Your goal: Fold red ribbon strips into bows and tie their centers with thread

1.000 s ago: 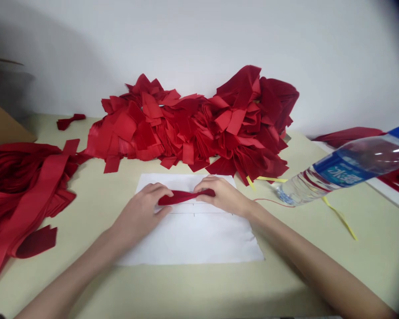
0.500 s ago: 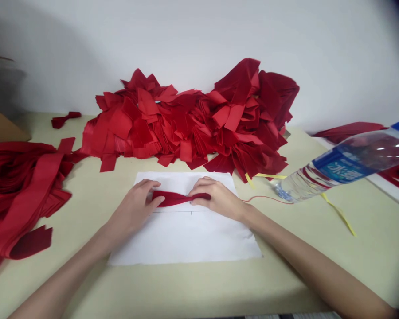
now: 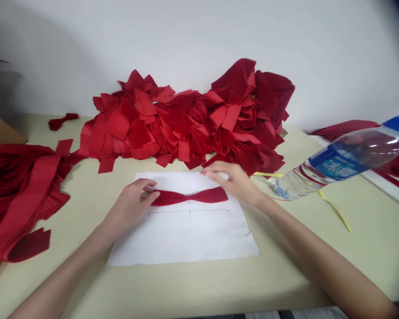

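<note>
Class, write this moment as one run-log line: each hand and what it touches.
left hand: on red strip | right hand: over paper, off strip | strip: narrow at middle

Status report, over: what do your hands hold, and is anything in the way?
Left hand on left end of red fabric strip. Right hand raised over white paper, apparently off strip. Water bottle to the right, apart.

The deep red fabric strip [image 3: 189, 197] lay on a white paper sheet [image 3: 186, 239] marked with thin black lines. Far off rose a mixed red fabric heap [image 3: 182, 128]; at right, a yellow ribbon [image 3: 335, 212] crossed the cream table [image 3: 199, 283], near a blue bottle cap [image 3: 397, 125].
</note>
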